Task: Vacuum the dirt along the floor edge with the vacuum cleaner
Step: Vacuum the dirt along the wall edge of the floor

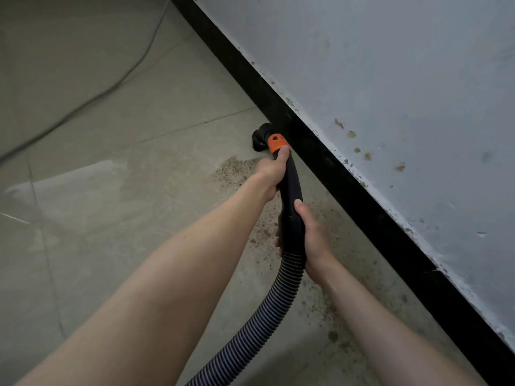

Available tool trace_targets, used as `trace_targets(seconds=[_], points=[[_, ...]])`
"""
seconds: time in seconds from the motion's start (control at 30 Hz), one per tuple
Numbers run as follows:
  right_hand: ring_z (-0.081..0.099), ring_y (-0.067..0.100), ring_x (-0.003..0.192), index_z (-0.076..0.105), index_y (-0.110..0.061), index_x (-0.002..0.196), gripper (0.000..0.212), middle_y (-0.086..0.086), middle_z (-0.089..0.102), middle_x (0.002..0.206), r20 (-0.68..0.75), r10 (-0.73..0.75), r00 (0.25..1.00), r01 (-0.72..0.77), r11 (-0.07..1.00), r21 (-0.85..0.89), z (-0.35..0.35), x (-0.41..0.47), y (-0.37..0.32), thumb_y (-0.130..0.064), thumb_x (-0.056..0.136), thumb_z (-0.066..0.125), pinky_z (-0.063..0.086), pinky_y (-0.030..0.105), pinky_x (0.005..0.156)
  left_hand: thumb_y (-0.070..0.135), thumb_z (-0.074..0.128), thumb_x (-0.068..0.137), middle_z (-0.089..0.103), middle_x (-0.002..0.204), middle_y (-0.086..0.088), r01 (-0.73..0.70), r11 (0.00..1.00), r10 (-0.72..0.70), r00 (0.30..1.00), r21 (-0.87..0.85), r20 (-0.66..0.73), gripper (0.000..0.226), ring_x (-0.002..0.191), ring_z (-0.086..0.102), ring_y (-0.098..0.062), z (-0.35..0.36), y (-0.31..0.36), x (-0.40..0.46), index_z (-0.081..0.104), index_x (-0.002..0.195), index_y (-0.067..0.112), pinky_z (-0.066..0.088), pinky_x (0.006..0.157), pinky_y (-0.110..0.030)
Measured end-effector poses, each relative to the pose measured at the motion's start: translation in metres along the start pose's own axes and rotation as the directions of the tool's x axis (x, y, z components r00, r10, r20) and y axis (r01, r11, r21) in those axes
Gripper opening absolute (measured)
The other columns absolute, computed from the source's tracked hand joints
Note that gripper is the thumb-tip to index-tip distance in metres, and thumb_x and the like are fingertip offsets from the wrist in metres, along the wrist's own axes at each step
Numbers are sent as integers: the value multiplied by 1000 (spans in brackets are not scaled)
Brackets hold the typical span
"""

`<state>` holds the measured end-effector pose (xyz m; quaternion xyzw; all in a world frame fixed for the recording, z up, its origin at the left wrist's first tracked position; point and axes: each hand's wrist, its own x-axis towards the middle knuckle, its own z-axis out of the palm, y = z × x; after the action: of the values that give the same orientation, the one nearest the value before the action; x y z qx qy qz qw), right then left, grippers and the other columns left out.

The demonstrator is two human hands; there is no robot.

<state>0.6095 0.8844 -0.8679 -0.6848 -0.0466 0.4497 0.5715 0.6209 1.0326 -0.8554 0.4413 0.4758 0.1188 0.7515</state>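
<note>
Vacuum cleaner wand, black with an orange collar, is held in both hands: the left hand's grip is closed around it just below the collar, the right hand's grip closed lower, where the ribbed hose joins. Its black nozzle sits on the tiled floor against the black skirting. Brown dirt lies scattered beside and under the wand, along the skirting below a stained grey wall.
</note>
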Motion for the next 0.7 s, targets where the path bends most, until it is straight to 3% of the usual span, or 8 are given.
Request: trace_targets(seconds=[0.1,0.33,0.47,0.57,0.7], points=[[58,27,54,65,-1,96,50,17,61,74,-16,-10,1000,11,998,56,11,10,-2,-49,91,54,46,29,47,50,53,91,60,94,-10,14,1000,-14,1000,1,-2,55,87,59,-26,3,6,9,55,114,0,52,84,-37],[58,24,54,62,-4,91,51,12,60,67,134,34,990,-47,994,98,18,24,-13,-53,92,49,48,29,49,47,55,92,59,82,-6,-47,998,46,998,-29,-39,46,73,59,-20,-3,15,24,58,105,3,52,73,-31],[59,24,53,62,-5,86,52,12,62,66,183,69,981,-82,995,62,10,17,-9,-55,91,49,49,27,48,49,50,93,58,85,-5,-68,997,65,995,-37,-74,40,78,59,-20,-10,3,19,53,90,9,52,83,-36],[59,24,52,64,-7,80,51,12,62,66,210,88,974,-103,993,60,5,6,-5,-56,86,51,49,27,47,49,46,94,58,88,-6,-56,998,53,995,-31,-90,41,82,59,-22,-11,-6,10,52,95,9,52,86,-39],[59,24,52,64,-7,77,52,13,61,66,213,92,973,-104,993,48,3,-10,-3,-57,84,52,49,27,47,50,40,97,56,85,-5,-37,998,33,997,-50,-76,43,76,57,-19,-10,-9,-6,50,100,8,50,71,-33]])
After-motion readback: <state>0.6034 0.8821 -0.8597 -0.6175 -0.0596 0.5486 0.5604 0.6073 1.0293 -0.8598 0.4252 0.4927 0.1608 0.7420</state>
